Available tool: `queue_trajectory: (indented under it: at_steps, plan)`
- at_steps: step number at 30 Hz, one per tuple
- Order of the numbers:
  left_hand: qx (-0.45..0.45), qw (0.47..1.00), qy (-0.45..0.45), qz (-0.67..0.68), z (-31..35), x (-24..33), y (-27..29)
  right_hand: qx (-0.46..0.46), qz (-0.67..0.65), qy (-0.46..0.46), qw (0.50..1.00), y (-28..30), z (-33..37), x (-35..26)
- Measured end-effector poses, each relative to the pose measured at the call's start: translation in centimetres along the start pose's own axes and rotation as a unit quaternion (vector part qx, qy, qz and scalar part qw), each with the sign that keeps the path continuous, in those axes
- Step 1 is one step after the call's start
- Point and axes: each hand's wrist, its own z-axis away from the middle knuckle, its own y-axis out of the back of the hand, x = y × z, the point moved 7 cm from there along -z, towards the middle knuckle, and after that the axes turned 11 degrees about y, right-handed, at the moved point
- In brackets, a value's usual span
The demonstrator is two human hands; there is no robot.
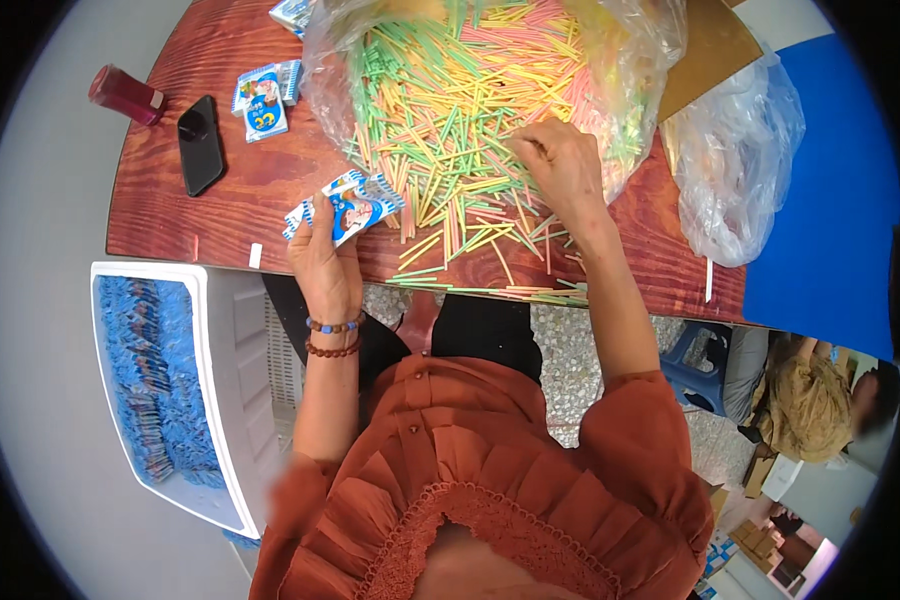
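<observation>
My left hand [320, 255] is closed on a small blue and white printed packet [362, 208], held above the near part of the table. A heap of thin sticks [460, 110] in pale green, yellow and pink spreads out from a large clear plastic bag [332, 75]. Over the right side of this heap is my right hand [560, 165], its fingers curled together. What they pinch, if anything, is hidden. Loose sticks lie along the table's front edge, below and between my hands.
On the reddish wooden table [270, 195] lie several packets [263, 95], a black phone [201, 146] and a red-capped jar [128, 95]. A white foam box [202, 350] full of blue packets stands at left. At right are a crumpled clear bag [735, 160], blue stool [698, 370] and another person [810, 400].
</observation>
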Motion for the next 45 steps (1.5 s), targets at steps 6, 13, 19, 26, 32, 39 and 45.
queue_trajectory:
  at_steps: [6,13,19,26,32,39,45]
  plan:
    - [0.0,1.0,-0.004,-0.024,0.2,1.5,1.7,-0.013,0.098,0.003,0.995,4.3,1.4,4.2]
    - [-0.015,1.0,0.007,-0.006,0.1,-0.1,-0.4,-0.174,0.145,0.24,0.944,2.3,1.0,4.5]
    - [-0.007,1.0,0.01,-0.017,0.1,0.1,0.1,-0.234,0.168,0.304,0.908,1.8,0.5,4.6]
    - [-0.016,1.0,0.007,-0.022,0.1,0.1,-0.2,-0.304,0.202,0.302,0.881,-0.1,0.0,4.9]
    - [-0.007,1.0,0.016,-0.01,-0.2,-0.1,0.2,-0.256,0.159,0.311,0.901,0.2,-0.2,5.9]
    - [-0.007,1.0,0.019,-0.01,-0.2,-0.4,-0.1,-0.28,0.117,0.191,0.934,0.0,-1.5,7.4]
    - [-0.055,0.998,0.036,0.007,-1.0,-1.2,-0.9,-0.196,-0.213,-0.084,0.954,-0.1,-3.7,5.6]
